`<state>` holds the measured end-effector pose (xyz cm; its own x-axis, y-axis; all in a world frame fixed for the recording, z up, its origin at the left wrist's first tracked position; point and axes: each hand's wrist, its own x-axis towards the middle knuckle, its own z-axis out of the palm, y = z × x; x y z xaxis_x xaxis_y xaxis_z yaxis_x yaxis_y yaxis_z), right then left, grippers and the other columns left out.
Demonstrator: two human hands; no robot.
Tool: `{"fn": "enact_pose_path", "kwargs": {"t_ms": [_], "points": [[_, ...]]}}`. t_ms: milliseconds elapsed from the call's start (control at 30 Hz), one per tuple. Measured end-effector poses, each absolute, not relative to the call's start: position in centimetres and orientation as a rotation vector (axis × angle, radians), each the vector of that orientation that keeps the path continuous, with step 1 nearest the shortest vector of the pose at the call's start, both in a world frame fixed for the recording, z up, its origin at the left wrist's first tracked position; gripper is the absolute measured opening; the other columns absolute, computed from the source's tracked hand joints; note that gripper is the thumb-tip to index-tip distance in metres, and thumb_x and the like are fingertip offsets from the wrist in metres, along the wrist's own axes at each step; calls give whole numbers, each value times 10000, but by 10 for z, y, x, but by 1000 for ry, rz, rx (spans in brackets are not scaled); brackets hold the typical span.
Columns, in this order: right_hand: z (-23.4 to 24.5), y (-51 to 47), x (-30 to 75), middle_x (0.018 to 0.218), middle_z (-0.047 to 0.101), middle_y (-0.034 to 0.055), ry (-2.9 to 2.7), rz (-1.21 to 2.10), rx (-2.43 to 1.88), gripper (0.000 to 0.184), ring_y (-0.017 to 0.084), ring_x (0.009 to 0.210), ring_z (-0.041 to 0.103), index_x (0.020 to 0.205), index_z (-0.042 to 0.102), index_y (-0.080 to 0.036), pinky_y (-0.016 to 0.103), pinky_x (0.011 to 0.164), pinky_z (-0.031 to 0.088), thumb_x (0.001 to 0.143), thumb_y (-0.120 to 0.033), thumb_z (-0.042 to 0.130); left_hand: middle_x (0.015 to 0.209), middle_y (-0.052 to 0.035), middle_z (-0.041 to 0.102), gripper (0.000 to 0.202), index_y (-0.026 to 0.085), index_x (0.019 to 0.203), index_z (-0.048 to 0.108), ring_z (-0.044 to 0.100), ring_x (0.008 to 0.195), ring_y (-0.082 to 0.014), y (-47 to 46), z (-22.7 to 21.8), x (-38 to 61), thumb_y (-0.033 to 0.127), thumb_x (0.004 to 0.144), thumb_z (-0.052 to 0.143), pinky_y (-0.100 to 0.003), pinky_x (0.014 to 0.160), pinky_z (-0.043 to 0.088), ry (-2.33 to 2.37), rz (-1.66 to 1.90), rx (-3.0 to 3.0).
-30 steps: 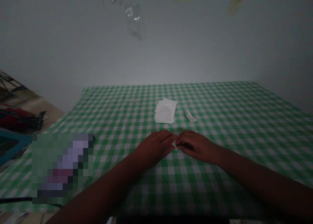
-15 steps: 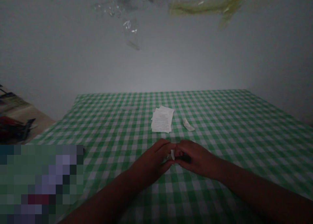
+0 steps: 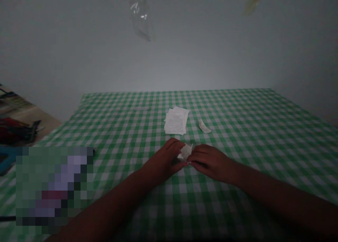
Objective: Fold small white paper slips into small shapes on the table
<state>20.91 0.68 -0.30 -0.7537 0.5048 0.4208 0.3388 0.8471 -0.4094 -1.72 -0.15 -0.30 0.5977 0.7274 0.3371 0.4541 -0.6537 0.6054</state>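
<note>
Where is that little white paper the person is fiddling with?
Head view: the paper sits mid-table, pinched between the left hand and right hand, just this side of the sheet stack on the checked cloth.

A stack of printed sheets (image 3: 176, 121) lies just beyond the left hand (image 3: 166, 159). A folded paper scrap (image 3: 204, 126) lies beyond the right hand (image 3: 208, 161). Both rest on green checked cloth (image 3: 250, 129).

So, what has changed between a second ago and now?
The small white paper pinched between the left hand and right hand now shows more. It was a sliver between the fingertips and now stands up wider, seemingly opened or turned. Both hands keep hold of it, close together over the checked tablecloth. The paper stack and the folded scrap beside it lie as before.
</note>
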Motion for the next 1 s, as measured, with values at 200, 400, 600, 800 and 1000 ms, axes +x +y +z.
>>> {"fn": "enact_pose_path", "kwargs": {"t_ms": [200,400,600,800,1000], "points": [[0,7,214,886,641,75,-2544,330,-608,174,185,838,580,1001,647,-156,320,734,485,966,-212,486,1184,-74,583,375,207,1172,534,533,1121,-223,-1,5,-24,177,829,682,-402,979,465,921,521,2475],[10,6,218,995,590,100,-2538,228,-659,112,219,930,530,903,640,-176,377,792,468,911,-210,534,1208,-40,602,365,264,1268,575,529,1110,-220,-5,18,-28,273,906,612,-397,983,416,900,274,2693],[14,13,223,1055,650,89,-2643,358,-556,136,227,1034,556,962,600,-177,435,926,429,867,-130,515,1247,-39,558,461,309,1335,526,498,1124,-253,-13,24,-29,357,891,635,-423,962,386,994,130,2795],[9,22,228,1008,661,64,-2581,693,-579,160,187,976,593,1005,596,-189,382,896,464,872,-123,540,1245,-52,525,479,347,1334,519,485,1107,-280,-18,30,-26,384,874,649,-438,924,382,1022,57,2831],[5,26,229,941,652,45,-2451,825,-678,92,169,897,608,997,615,-198,335,810,494,921,-212,565,1224,-62,528,456,337,1304,548,491,1097,-290,-20,31,-27,394,865,658,-452,917,388,1002,66,2826]]}}
